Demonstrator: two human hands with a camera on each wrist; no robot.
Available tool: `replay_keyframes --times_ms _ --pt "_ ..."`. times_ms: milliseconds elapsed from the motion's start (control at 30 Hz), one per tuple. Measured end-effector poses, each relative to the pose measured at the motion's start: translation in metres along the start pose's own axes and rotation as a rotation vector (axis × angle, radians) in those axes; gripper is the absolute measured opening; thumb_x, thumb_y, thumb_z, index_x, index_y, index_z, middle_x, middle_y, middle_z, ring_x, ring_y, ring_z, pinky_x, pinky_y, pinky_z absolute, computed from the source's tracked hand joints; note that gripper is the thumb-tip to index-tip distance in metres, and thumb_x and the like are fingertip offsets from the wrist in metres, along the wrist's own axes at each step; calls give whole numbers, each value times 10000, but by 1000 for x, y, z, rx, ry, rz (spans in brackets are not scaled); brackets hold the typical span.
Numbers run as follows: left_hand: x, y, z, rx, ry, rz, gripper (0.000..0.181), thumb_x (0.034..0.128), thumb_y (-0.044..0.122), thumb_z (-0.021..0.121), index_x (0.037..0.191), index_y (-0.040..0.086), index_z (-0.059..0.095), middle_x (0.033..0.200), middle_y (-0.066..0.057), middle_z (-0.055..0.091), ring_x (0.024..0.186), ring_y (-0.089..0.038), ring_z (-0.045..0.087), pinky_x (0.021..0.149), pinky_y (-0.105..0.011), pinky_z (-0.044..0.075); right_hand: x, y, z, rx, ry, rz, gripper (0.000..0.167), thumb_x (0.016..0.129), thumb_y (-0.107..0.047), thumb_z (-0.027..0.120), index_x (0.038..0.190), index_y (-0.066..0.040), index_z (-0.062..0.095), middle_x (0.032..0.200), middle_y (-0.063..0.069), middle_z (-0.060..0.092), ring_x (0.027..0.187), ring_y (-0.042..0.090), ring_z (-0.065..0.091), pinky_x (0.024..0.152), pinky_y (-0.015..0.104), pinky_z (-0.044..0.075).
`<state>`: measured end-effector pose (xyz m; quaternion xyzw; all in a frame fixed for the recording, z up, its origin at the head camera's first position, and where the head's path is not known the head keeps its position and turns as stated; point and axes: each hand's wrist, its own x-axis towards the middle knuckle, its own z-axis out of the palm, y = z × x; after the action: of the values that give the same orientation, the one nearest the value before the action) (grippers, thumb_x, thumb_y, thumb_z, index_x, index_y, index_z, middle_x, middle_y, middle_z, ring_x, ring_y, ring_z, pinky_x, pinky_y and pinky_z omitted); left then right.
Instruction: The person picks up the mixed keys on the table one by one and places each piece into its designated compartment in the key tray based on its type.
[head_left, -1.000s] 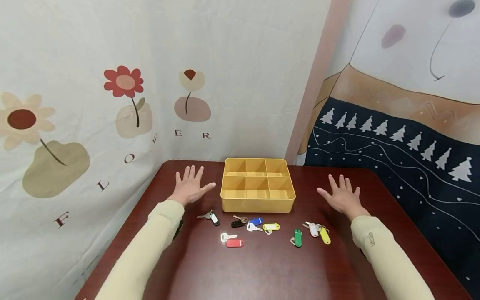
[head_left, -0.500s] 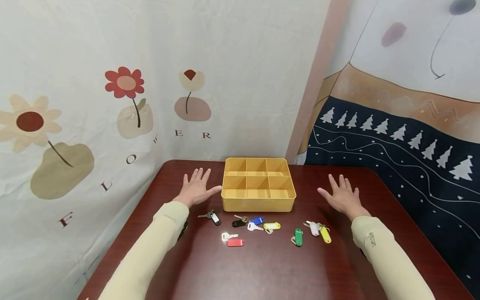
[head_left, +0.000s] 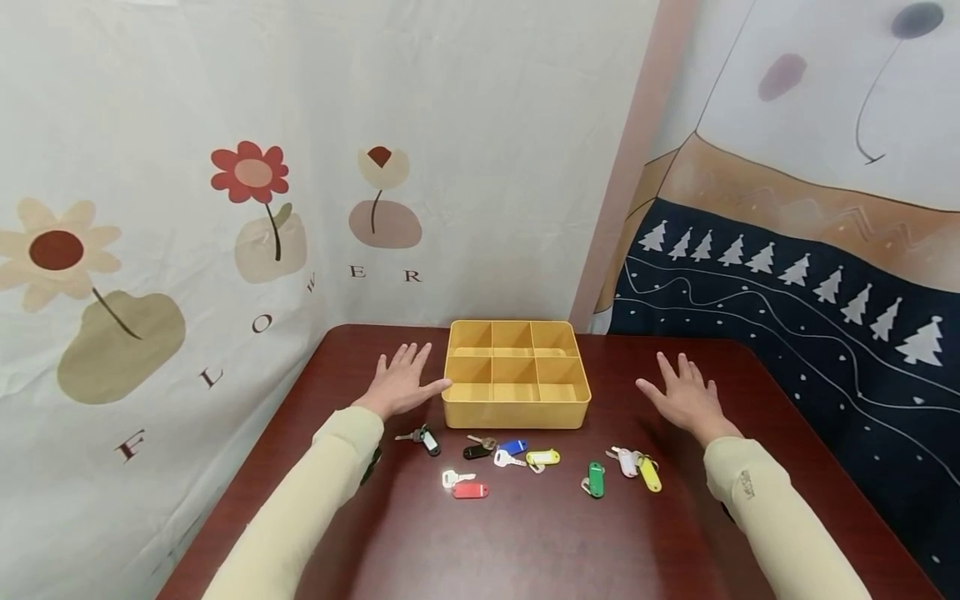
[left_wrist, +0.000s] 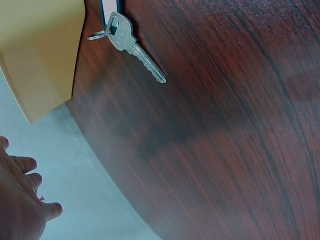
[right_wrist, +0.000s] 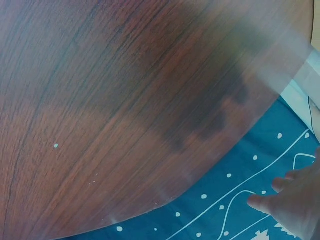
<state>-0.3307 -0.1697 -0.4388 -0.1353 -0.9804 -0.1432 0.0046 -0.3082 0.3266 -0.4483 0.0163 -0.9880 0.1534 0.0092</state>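
Observation:
My left hand (head_left: 402, 383) is held over the table with its fingers spread. Its thumb tip overlaps the left edge of a yellow divided box (head_left: 517, 414); I cannot tell whether they touch. Just below that hand lies a key with a black tag (head_left: 430, 440); in the left wrist view its silver key (left_wrist: 122, 35) sits beside the box wall (left_wrist: 45, 50). My right hand (head_left: 688, 400) hovers with straight fingers on the box's right side, holding nothing. Nearest to it are keys with a white tag (head_left: 627, 462) and a yellow tag (head_left: 649, 475).
More tagged keys lie before the box: a black tag (head_left: 477, 451), a blue tag (head_left: 513, 447), another yellow tag (head_left: 543, 457), a red tag (head_left: 470, 491) and a green tag (head_left: 596, 480). The brown table (head_left: 525, 550) backs onto printed curtains (head_left: 495, 167).
My left hand has shifted right, toward the box, over the last second. The right hand, the box and the keys have stayed where they were.

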Motion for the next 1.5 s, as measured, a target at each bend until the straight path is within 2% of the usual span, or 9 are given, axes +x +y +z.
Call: replay_keyframes --times_ms 567,900,1233,1500 --pt "-2 8 10 -60 -51 37 985 892 693 540 1592 91 197 1585 -233 266 1483 -388 156 1141 -654 71 0 -4 2 17 -5 -8 911 968 -655 413 1559 1 186 1544 400 72 1379 599 121 1086 730 96" --pt "-4 9 12 -77 -61 39 930 890 697 538 1577 126 280 1578 -225 289 1475 -392 184 1138 -653 104 -2 -8 6 32 0 -41 886 986 -635 405 1555 13 203 1534 403 120 1350 624 181 1073 727 170" --pt "-4 10 14 -99 -73 43 862 911 653 552 1562 134 327 1572 -231 298 1470 -399 197 1133 -659 117 -3 -22 9 133 -25 -80 834 1000 -581 451 1566 -14 215 1556 359 165 1394 566 180 1074 716 192" --pt "-4 11 15 -115 -89 32 877 902 674 545 1570 157 311 1570 -224 307 1472 -391 199 1134 -657 119 -6 -29 21 188 -2 -151 788 1009 -553 462 1554 -16 274 1541 325 263 1397 512 254 1084 685 231"
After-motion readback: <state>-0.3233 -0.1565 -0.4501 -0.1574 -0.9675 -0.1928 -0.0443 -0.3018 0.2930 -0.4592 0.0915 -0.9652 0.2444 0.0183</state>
